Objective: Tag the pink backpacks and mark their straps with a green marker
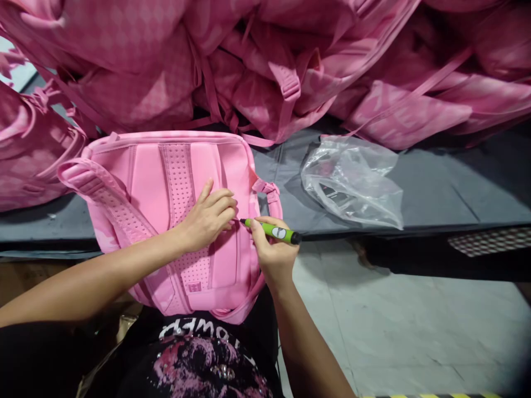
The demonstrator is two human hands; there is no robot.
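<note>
A pink backpack (145, 166) lies with its padded, perforated back panel up, partly over the table's front edge. On the middle of that panel rests my left hand (209, 218), its thumb apart and its fingertips bent near the pen's tip; whether they pinch anything is too small to tell. My right hand (274, 249) grips a green marker pen (274, 230) with a black end. The pen's tip points left and is close to my left fingertips, over the right side of the panel.
Several pink bags (269, 72) are heaped along the back, and another pink bag (33, 149) sits at the left. A clear plastic bag (352, 179) with small items lies on the grey table (435, 188). Pale floor shows at the lower right.
</note>
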